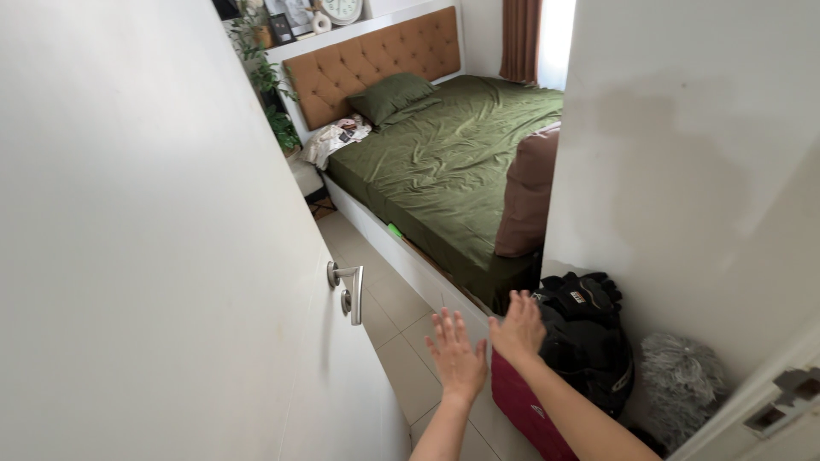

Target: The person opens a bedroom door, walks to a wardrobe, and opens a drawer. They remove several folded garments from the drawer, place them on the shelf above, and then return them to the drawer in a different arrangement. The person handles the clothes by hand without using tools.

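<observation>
Low in the middle of the frame, the left hand (455,357) and right hand (518,328) hover with fingers spread, holding nothing. A black bag (589,341) sits just right of them, the door handle (348,288) to their left.

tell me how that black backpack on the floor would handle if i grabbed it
The backpack looks soft-sided, so it would probably sag and fold rather than stay stiff. It bulges as if stuffed, so likely heavy for its size. Slumped between the wall and a red case, it may flop over once pulled.

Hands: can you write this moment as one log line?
left hand: open, empty | right hand: open, empty | nearest: black bag | door: open
</observation>
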